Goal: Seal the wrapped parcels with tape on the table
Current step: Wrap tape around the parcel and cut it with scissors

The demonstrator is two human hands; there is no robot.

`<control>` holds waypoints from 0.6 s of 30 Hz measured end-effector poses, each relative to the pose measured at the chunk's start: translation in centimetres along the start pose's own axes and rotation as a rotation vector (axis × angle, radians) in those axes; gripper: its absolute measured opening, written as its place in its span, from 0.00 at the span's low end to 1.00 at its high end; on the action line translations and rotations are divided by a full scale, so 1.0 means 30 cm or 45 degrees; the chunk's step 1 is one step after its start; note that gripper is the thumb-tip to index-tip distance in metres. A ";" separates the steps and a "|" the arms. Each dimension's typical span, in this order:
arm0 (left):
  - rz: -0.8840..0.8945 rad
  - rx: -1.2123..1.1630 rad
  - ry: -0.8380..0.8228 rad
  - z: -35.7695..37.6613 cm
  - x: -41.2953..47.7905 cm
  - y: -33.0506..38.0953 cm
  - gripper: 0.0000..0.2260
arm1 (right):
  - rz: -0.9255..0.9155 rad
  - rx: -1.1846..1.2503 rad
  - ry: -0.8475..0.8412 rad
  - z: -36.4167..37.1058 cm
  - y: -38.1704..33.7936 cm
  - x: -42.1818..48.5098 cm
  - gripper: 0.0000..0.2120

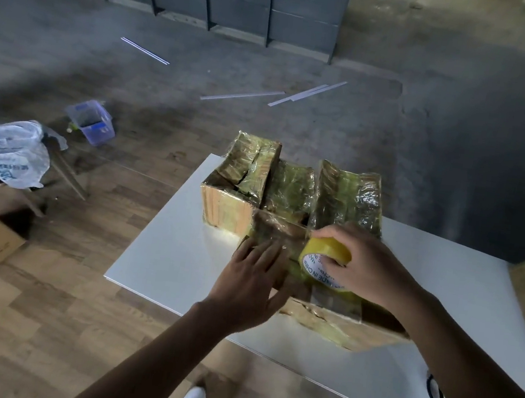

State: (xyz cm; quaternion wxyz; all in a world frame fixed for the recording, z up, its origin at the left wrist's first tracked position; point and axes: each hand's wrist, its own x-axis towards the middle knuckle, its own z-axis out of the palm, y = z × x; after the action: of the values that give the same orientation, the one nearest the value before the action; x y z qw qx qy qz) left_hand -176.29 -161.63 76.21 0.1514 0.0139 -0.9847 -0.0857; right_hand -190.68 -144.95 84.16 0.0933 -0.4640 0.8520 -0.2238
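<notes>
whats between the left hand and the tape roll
In the head view, only the shiny wrapped top of the near parcel lies between the left hand, pressing flat on it, and the tape roll that the right hand grips.

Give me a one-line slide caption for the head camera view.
Left hand presses flat on a wrapped parcel while the right hand holds a yellow tape roll against it, on a white table.
</notes>
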 end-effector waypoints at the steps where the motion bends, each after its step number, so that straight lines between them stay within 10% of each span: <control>1: 0.008 0.006 -0.031 -0.001 0.002 -0.002 0.29 | -0.005 0.060 -0.002 0.000 0.013 -0.006 0.21; 6: 0.045 0.148 -0.158 0.009 0.023 -0.007 0.42 | -0.017 0.093 -0.062 -0.002 0.030 -0.014 0.32; 18: -0.061 0.093 -0.063 0.021 0.042 0.011 0.37 | -0.016 -0.184 -0.300 -0.127 0.018 -0.008 0.14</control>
State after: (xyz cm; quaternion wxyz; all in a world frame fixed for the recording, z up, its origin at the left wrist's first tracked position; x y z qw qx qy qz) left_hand -177.68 -161.26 76.06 0.1244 0.0407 -0.9899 -0.0537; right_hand -192.36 -143.37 87.26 0.1576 -0.4979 0.8461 -0.1065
